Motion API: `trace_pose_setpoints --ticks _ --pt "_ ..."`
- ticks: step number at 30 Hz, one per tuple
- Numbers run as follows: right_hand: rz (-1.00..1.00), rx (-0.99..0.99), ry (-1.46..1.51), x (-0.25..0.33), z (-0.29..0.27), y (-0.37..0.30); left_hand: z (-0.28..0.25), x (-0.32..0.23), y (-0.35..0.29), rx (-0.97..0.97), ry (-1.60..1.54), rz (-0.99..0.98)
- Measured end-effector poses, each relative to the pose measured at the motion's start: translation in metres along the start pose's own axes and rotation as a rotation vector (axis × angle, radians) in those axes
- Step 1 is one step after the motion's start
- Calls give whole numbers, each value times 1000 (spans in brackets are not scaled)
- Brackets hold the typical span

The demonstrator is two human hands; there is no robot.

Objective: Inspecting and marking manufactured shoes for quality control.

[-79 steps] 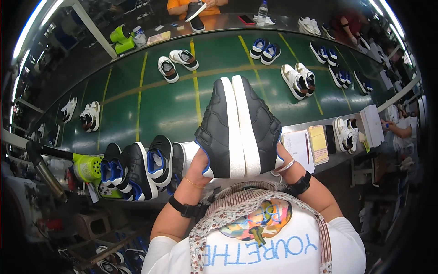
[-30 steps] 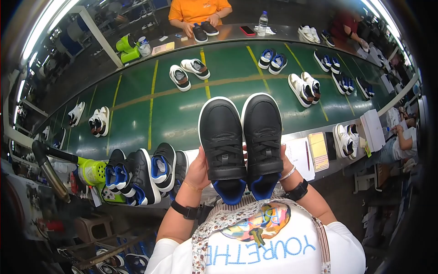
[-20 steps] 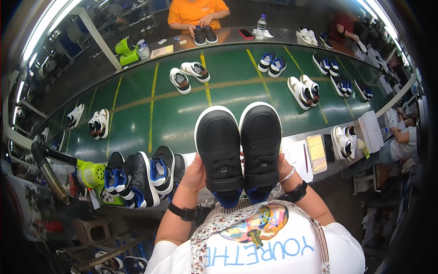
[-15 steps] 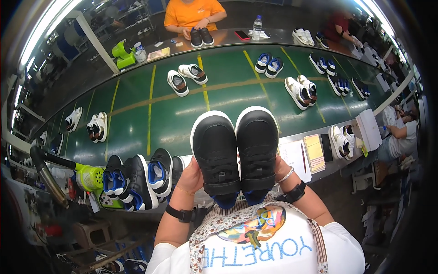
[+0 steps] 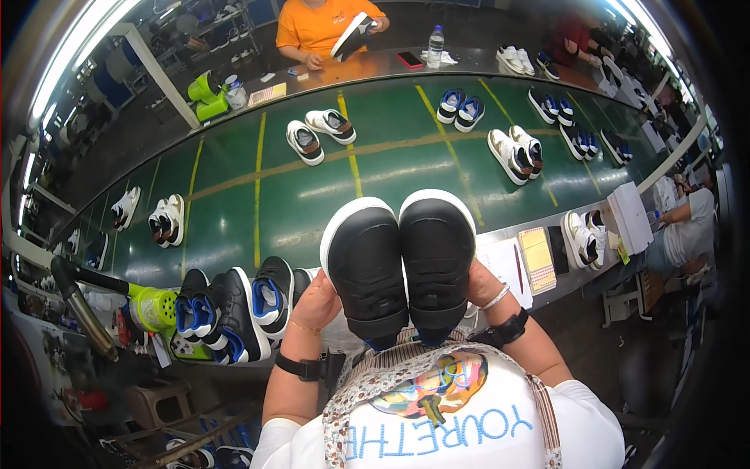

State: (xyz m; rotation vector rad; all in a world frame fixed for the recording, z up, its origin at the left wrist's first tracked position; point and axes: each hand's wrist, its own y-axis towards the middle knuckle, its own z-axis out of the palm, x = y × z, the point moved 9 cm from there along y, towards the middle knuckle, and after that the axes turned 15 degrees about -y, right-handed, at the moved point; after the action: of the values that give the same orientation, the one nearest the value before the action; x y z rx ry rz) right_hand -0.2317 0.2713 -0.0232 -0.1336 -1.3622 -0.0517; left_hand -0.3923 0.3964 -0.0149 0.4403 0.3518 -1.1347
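Two black sneakers with white soles and blue lining are held up side by side in front of my chest, toes pointing away from me. My left hand (image 5: 319, 301) is closed on the outer side of the left sneaker (image 5: 365, 266). On the other side, my right hand (image 5: 483, 283) grips the right sneaker (image 5: 437, 258). Most of the fingers of both hands are hidden behind the shoes. The two shoes touch or nearly touch along their inner sides.
Beyond the shoes runs a green conveyor belt (image 5: 226, 227) with yellow lines, carrying several pairs, including white sneakers (image 5: 305, 142). Black-and-blue sneakers (image 5: 242, 313) stand at left beside a green blower (image 5: 153, 307). Papers (image 5: 500, 262) lie right. Across the belt, a person in orange (image 5: 316, 30) holds a shoe.
Both sneakers have tipped slightly, showing less of their heel openings, and shifted a little left. Across the belt, the person in orange has lifted one dark shoe.
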Motion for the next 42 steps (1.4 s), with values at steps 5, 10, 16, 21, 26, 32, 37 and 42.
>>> trace_pose_setpoints --ticks 5,10,16,21,26,32,37,42 --pt "-81 40 -27 11 3 -1 -3 -9 -5 -20 61 33" --pt "-80 5 -225 26 5 -3 -7 -18 -12 -50 147 51" --pt "-84 -49 -344 43 8 -5 -6 -27 -18 -111 268 33" --pt "-102 -85 -462 55 10 -2 16 -38 -11 -122 420 22" --pt "-98 -100 -656 73 16 2 13 -45 -6 -160 575 62" --pt "5 -166 -737 76 19 9 10 -52 0 -247 585 62" --pt "58 -172 -470 70 21 14 20 -54 5 -270 468 41" --pt "94 -175 -389 72 26 15 21 -54 7 -325 369 19"
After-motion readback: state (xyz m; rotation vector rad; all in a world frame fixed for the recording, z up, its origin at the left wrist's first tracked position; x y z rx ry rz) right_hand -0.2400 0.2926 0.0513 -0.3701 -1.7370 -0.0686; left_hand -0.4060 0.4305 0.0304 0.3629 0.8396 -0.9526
